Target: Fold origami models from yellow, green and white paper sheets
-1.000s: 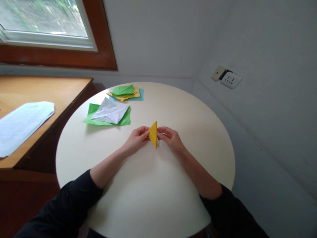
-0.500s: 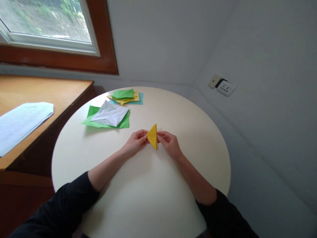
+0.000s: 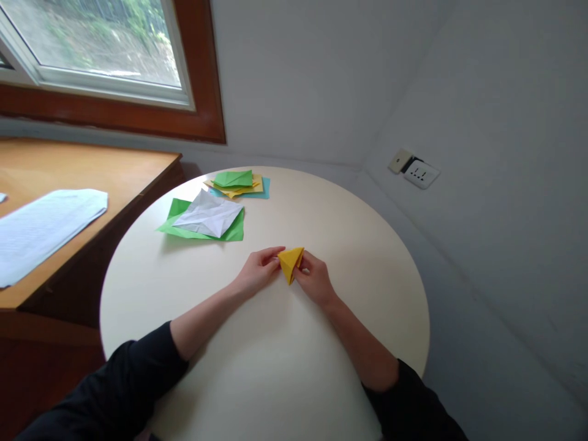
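A small piece of folded yellow paper (image 3: 289, 262), roughly triangular, is held between both hands over the round table. My left hand (image 3: 260, 269) pinches its left corner between thumb and fingers. On the opposite side my right hand (image 3: 315, 278) grips the right edge, its thumb toward me and some fingers behind the paper. The folds stand partly apart along the right side. Beyond my left hand lies a creased white sheet (image 3: 209, 214) on top of a green sheet (image 3: 236, 229).
The round white table (image 3: 266, 367) bears a far pile with a folded green paper (image 3: 233, 178) over yellow and blue paper (image 3: 263, 188). At left, a wooden desk (image 3: 138, 162) holds white printed sheets (image 3: 55, 223). A wall socket (image 3: 420, 174) is at right.
The yellow paper has tilted clockwise, its upright right edge now slanting and its folds parted. My right fingers have shifted round that edge. The whole view has moved slightly.
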The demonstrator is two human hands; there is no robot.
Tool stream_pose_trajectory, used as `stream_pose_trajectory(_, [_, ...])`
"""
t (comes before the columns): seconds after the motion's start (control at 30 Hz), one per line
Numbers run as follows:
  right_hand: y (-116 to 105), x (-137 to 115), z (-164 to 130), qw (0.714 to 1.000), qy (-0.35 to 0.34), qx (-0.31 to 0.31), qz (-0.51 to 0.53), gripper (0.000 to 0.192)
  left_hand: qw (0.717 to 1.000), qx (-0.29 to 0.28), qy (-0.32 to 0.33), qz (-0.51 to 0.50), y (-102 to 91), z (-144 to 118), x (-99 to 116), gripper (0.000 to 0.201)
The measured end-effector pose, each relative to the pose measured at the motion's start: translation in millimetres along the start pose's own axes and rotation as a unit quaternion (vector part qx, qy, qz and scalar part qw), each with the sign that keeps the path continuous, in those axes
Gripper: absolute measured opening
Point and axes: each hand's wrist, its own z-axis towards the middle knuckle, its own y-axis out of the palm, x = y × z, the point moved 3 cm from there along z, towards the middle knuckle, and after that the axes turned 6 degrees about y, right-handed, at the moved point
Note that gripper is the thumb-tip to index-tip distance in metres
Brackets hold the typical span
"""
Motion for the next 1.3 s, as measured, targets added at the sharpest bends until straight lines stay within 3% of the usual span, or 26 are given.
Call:
stream_pose_trajectory(0.13, [-3.4,-4.9,-0.6,0.996,-0.035,0.032,-0.076,0.004,0.999,-0.019,-0.01,-0.035,6.5,-1.3,-7.2,0.07])
stream_pose_trajectory(0.3, [-2.4,-3.1,-1.7,0.997,-0.032,0.031,-0.07,0.026,0.998,-0.017,0.006,-0.066,14.7,-2.3,-9.2,0.086])
stream_pose_trajectory(0.67, [-3.2,-4.6,-2.9,0.997,-0.032,0.035,-0.053,0.02,0.998,-0.01,0.029,-0.06,14.8,-2.9,-5.6,0.065])
stream_pose_trajectory(1.13, [-4.6,5.0,3.5,0.985,0.037,0.054,0.162,0.018,0.999,-0.039,0.004,-0.033,9.2,-9.1,14.5,0.054])
stream_pose_trajectory(1.3, [-6.3,6.0,6.1,0.978,0.048,0.061,0.193,0.015,0.996,-0.026,0.073,0.034,7.8,-9.7,21.9,0.038])
